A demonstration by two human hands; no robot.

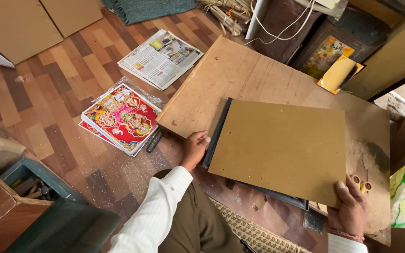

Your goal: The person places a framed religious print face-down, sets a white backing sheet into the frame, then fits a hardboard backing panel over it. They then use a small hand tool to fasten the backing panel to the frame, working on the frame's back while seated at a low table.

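A brown backing board (280,150) is held over a black frame (216,133) that lies face down on a wooden work board (240,75) set on the floor. The frame's edge shows along the board's 9 o'clock side and again beneath its 6 o'clock edge. The left hand (194,149) is closed on the 9 o'clock edge of the frame and backing board, thumb uppermost. The right hand (350,206) is clamped on the backing board's corner at 5 o'clock, thumb on top and fingers beneath. The hands are set well apart.

The step in hand is judged to be the seating of the backing board into the rear of the frame. The board appears slightly skewed to the frame, so squaring is called for before it is pressed flat; whether it already sits in the recess cannot be told.

Orange-handled scissors (361,183) lie just beside the right hand. Colourful prints (123,117) in a clear sleeve lie on the floor at 9 o'clock, with a newspaper (160,57) beyond them.
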